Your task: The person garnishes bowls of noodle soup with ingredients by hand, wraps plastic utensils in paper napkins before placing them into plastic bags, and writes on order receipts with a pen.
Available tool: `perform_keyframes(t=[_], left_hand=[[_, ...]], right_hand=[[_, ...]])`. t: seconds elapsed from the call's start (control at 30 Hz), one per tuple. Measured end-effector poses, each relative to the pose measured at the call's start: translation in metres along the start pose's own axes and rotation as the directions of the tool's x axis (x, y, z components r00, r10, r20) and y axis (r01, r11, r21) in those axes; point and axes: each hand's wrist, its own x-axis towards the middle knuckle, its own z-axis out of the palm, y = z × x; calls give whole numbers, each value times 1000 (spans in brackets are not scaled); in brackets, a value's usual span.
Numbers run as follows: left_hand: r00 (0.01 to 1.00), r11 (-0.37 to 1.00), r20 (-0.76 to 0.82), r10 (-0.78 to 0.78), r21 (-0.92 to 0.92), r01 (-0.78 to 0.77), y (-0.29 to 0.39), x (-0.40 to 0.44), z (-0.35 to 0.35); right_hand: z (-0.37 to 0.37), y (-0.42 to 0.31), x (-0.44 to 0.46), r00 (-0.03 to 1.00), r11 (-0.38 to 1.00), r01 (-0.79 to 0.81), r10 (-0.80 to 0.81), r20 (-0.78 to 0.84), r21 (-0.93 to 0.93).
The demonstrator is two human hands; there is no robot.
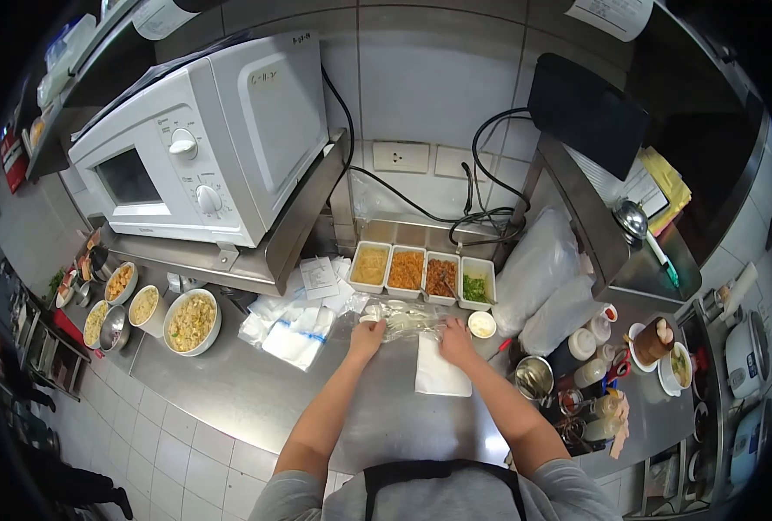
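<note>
A crinkled clear plastic bag (410, 323) with pale, shiny pieces inside, too blurred to name, lies on the steel counter in front of four-sided white tubs. My left hand (366, 339) is closed on its left end. At the right end, my right hand (457, 341) has its fingers closed on the plastic. Partly under my right hand is a folded white paper sheet (442, 373). Just beyond that hand stands a small white cup (481, 325) with pale contents. Several food tubs hold yellow shreds (370, 266), orange bits (406, 270), brown bits (441, 276) and chopped greens (475, 287).
White plastic bags (299, 334) lie to the left, near bowls of rice (192, 323). A microwave (203, 148) sits on a raised shelf. Squeeze bottles (590, 373) and a metal container (534, 378) crowd the right side. Black cables (481, 217) hang behind the tubs.
</note>
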Motion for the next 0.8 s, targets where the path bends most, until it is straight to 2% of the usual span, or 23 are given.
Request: perform_keyframes(t=[0.03, 0.17, 0.27, 0.3, 0.37, 0.4, 0.53, 0.57, 0.6, 0.63, 0.73, 0.77, 0.8], left_hand=[[996, 987, 74, -56, -144, 66, -4, 2, 3], [993, 960, 82, -81, -261, 100, -14, 9, 2], [981, 937, 169, -94, -317, 145, -18, 0, -42], [971, 930, 221, -94, -328, 165, -22, -3, -62], [939, 951, 317, -134, -226, 212, -25, -20, -103], [942, 962, 299, -152, -173, 211, -34, -28, -117], [975, 989, 171, -142, -3, 145, -66, -56, -153], [1000, 989, 8, -16, 144, 15, -68, -60, -153], [981, 948, -136, 136, 304, -89, -69, -63, -151], [920, 869, -249, 302, 469, -159, -69, -65, -149], [832, 771, -327, 448, 613, -175, 3, -85, -139], [820, 816, -346, 456, 529, -231, 23, -88, -133], [834, 842, -301, 462, 445, -306, 35, -92, -125]], right_hand=[[4, 2, 6, 1000, 1000, 20, -20, -4, -6], [-2, 13, 19, 988, 983, 144, -137, 68, -114], [-26, 17, 12, 999, 992, 40, -44, 28, 120], [-42, 14, 3, 995, 994, 92, -93, 19, 64], [-45, 13, -19, 996, 981, -59, 44, 80, 184], [-44, 10, -31, 987, 962, -135, 109, 117, 239], [-38, -18, -72, 929, 923, -291, 210, 306, 250], [-39, -30, -76, 903, 912, -335, 240, 355, 235], [-40, -36, -78, 876, 901, -375, 267, 402, 218], [-32, -35, -77, 946, 915, -278, 209, 247, 292], [-32, -33, -38, 983, 936, -184, 178, 48, 300], [-33, -34, -20, 982, 945, -191, 188, 36, 267], [-34, -36, -4, 980, 952, -195, 196, 23, 234]])
